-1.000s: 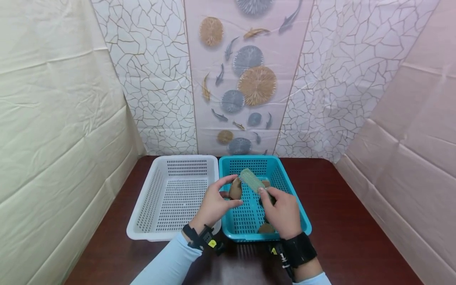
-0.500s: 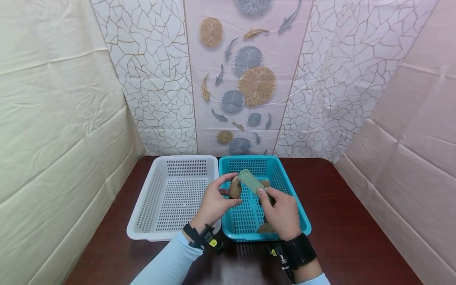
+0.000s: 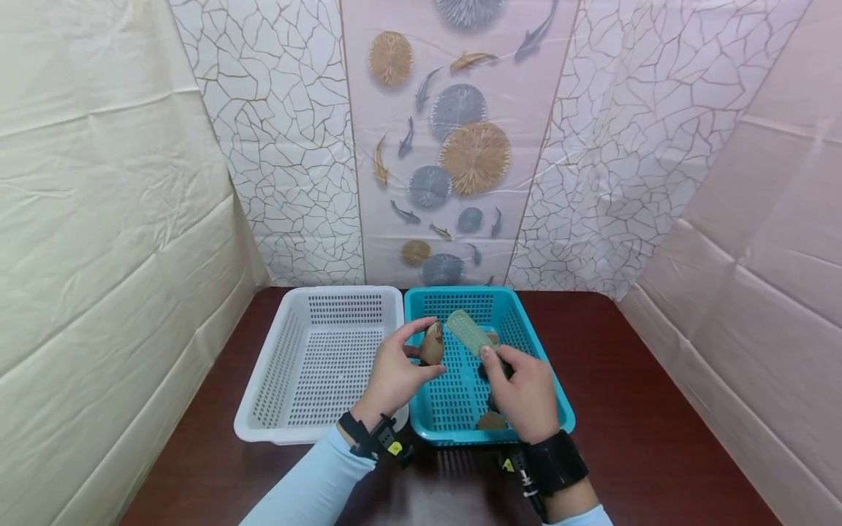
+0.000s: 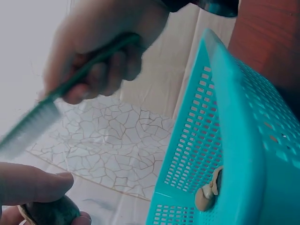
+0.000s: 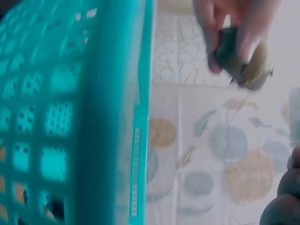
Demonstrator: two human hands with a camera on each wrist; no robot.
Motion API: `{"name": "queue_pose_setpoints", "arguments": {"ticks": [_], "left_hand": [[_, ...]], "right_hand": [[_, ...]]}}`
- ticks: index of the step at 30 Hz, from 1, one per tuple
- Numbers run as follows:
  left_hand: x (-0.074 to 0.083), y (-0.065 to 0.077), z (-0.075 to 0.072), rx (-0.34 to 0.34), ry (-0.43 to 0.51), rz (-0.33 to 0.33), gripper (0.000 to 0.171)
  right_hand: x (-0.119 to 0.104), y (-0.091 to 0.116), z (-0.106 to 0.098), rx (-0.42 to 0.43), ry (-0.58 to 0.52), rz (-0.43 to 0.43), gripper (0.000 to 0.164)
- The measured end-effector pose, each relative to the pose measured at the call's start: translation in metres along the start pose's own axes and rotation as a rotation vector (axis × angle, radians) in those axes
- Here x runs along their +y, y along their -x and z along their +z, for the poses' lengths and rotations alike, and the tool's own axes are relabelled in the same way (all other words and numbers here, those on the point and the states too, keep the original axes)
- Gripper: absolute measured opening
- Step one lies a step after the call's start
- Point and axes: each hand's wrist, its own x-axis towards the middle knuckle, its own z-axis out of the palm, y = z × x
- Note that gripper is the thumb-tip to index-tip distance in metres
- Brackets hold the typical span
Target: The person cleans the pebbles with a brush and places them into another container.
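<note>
In the head view my left hand holds a brownish mussel between thumb and fingers above the teal basket. The left wrist view shows the mussel's dark greenish side with a brown edge. My right hand grips the handle of a green brush, thumb along it. White bristles on the brush appear in the left wrist view. A small gap separates the brush head from the mussel. In the right wrist view the mussel looks blurred, and only fingertips of the right hand show.
The teal basket stands below both hands. Several brown shells lie inside it, partly hidden by the right hand. A white basket sits directly to its left on the dark red table. Cloth walls surround the table.
The brush head dipped slightly toward the mussel, then drew back to the right. The left hand has shifted a little left, and the mussel shows slightly more of its broad side.
</note>
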Motion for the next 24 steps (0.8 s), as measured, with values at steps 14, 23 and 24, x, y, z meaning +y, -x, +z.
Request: {"name": "queue_pose_setpoints", "arguments": {"ticks": [14, 23, 24], "left_hand": [[-0.0014, -0.0013, 0.0000, -0.011, 0.009, -0.012, 0.075], [0.0011, -0.0005, 0.0003, 0.002, -0.055, 0.035, 0.077], [0.0010, -0.0005, -0.0001, 0.005, -0.061, 0.042, 0.077]], "right_hand": [[0.0011, 0.0006, 0.0034, -0.033, -0.003, 0.034, 0.034], [0.0065, -0.0008, 0.0020, -0.034, 0.121, 0.104, 0.034], [0.0066, -0.0004, 0.0014, -0.027, 0.105, 0.091, 0.034]]}}
